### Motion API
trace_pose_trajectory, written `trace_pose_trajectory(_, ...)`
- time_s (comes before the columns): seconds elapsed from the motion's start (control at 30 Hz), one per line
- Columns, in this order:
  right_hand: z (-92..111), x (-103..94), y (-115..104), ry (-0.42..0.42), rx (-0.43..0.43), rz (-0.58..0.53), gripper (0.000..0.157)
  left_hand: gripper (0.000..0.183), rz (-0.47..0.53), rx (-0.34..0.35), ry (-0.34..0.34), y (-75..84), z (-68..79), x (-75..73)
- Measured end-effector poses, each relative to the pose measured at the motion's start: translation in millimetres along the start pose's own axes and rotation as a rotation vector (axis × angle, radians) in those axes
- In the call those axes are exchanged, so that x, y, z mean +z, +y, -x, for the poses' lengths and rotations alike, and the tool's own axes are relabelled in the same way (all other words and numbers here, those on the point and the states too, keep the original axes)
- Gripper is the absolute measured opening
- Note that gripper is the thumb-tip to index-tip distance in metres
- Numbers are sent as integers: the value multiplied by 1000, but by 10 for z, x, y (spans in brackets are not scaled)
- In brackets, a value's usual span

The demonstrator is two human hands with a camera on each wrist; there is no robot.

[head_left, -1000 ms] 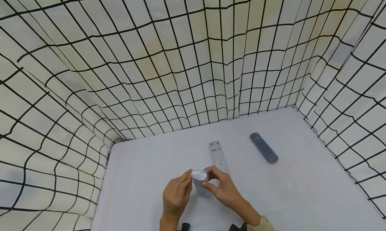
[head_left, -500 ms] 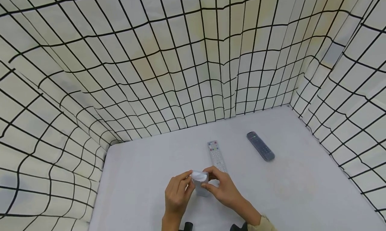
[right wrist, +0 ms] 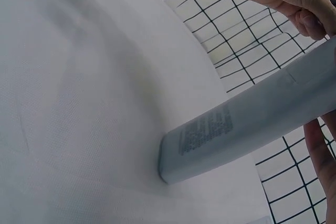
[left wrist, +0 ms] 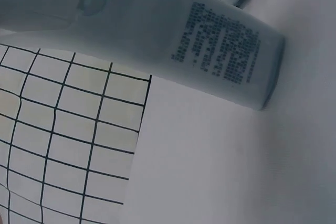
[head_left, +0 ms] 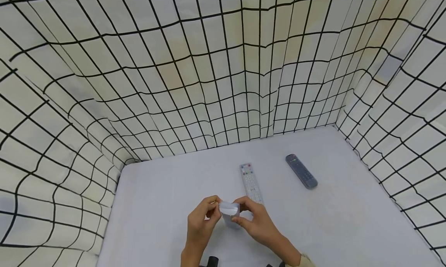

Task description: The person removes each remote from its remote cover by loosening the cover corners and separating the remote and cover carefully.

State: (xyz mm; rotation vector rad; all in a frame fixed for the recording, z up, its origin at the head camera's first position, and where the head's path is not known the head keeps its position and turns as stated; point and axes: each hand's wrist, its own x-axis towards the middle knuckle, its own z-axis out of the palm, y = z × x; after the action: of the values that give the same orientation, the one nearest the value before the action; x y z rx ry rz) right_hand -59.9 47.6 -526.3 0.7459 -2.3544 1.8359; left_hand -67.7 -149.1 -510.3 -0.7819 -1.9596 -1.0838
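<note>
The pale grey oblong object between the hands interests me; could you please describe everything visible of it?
The pale grey oblong object looks like smooth plastic, with a glossy whitish top, unreadable dark print near its lower end and a rounded mark farther up. It is held roughly upright, its lower end on or just above the white tabletop. The right hand grips its upper part; the left hand pinches its top corner.

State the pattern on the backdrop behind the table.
The backdrop has a grid of black lines on off-white, best seen in the head view.
</note>
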Motion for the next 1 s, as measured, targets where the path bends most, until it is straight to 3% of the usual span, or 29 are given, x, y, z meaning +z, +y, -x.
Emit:
trace_pose_trajectory(0.13, 8, 7, -16, -3, 6, -10, 34, 29, 71, -116, -55, -17, 5, -41)
trace_pose_trajectory(0.23, 6, 0, -24, -4, 12, -8, 33, 33, 97, -178, -75, -11, -6, -54)
trace_pose_trajectory(0.57, 77, 68, -56, -27, 24, 8, 34, 20, 210, -299, -112, 149, -185, -142)
trace_pose_trajectory(0.8, 112, 74, -44, 8, 36, -3, 36, 14, 252, -425, -182, 12, -42, -88)
trace_pose_trajectory(1.0, 101, 51, -28, -26, 42, -16, 36, 9, 333, -515, -263, -64, 13, -123)
